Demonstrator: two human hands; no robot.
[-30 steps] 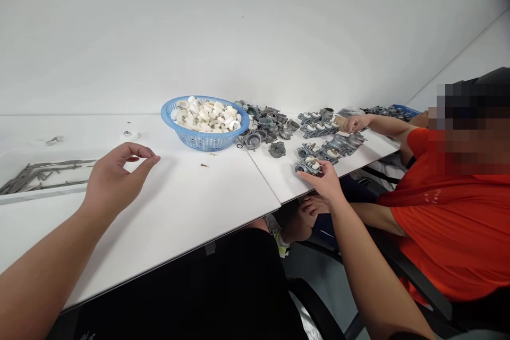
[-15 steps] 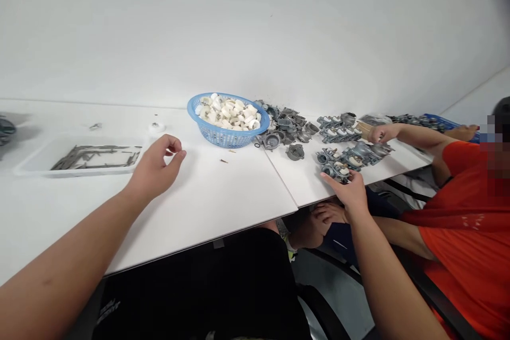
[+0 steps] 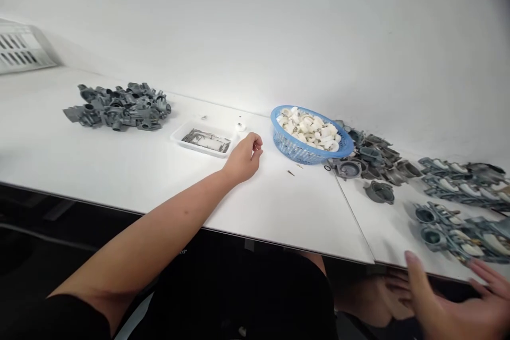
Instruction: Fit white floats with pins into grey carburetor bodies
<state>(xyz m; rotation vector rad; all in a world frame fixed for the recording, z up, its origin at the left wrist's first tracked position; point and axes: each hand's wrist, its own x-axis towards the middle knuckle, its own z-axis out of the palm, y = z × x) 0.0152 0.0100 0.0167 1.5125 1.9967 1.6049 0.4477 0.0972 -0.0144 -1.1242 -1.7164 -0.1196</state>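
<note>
My left hand [image 3: 244, 159] rests on the white table, fingers loosely curled with a gap before the thumb and nothing visible between them. Just beside it is a white tray [image 3: 179, 141] holding thin grey metal pieces. A small round white part [image 3: 240, 126] lies behind the hand. My right hand [image 3: 458, 305], blurred and partly out of view at lower right, has its fingers spread and is empty. It is in front of carburetors [image 3: 458, 236] with white floats, lined up near the table edge.
A blue basket [image 3: 303, 155] full of white plastic floats [image 3: 311, 130] stands at the back. Right of it are piled grey float bowls [image 3: 382, 156]. Grey carburetor bodies [image 3: 119, 106] are heaped at left. Small brass pieces [image 3: 291, 173] and a black ring [image 3: 327, 168] lie in front of the basket.
The view has swung left, bringing the heap of carburetor bodies into sight. My right hand has come off the carburetor and opened. My left hand stays beside the tray.
</note>
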